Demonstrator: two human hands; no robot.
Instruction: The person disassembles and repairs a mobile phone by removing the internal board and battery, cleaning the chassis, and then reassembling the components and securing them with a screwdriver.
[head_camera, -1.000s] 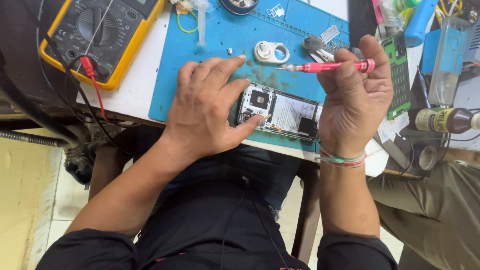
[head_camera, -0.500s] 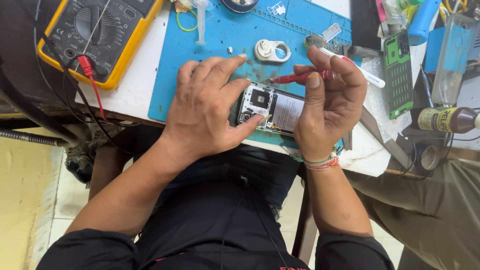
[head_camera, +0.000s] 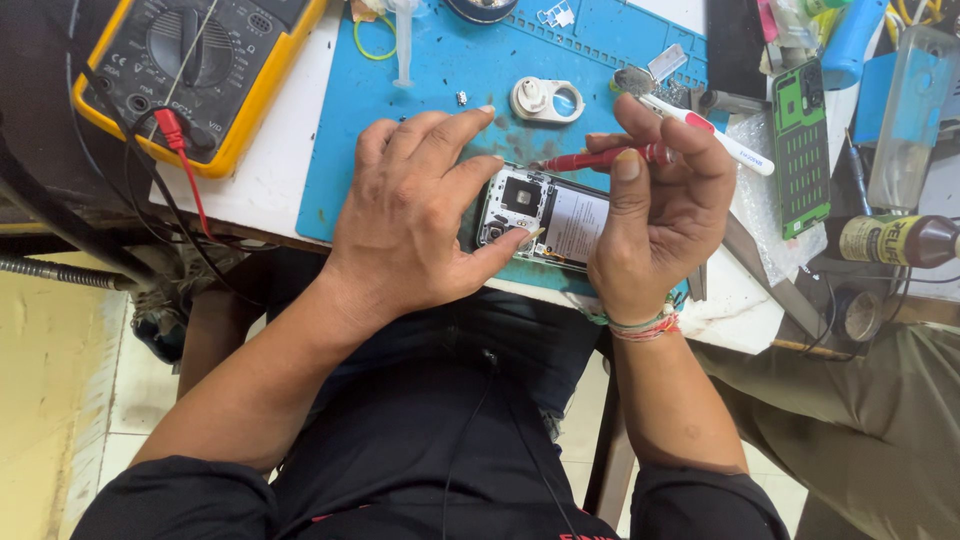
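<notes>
Phone: opened phone (head_camera: 545, 218), back cover off, lies flat on the blue mat (head_camera: 440, 100) at the near edge of the tabletop (head_camera: 270, 180), between the two hands.
Left hand: left hand (head_camera: 415, 215) spread over the phone's left end, fingers on the mat above it, thumb tip pressed on the lower left corner; a steadying hold, not closed around anything.
Right hand: right hand (head_camera: 655, 215) closed on a red screwdriver (head_camera: 600, 158), pinched between thumb and fingers.
Screwdriver axis: long axis runs roughly along the near edge, slightly tilted; tip points toward the left hand, at or just above the phone's upper left corner. Contact cannot be told.
Phone axis: long axis parallel to the near edge; camera end toward the left hand.
Nearby: yellow multimeter (head_camera: 190, 70) at the far left corner; white round part (head_camera: 547, 100) beyond the phone; green circuit board (head_camera: 802, 140) to the right.
Risk: judged, the tip may slip off a small screw and scratch the exposed board, since the shallow angle gives little downward force. A loosened screw could roll off the near edge.
</notes>
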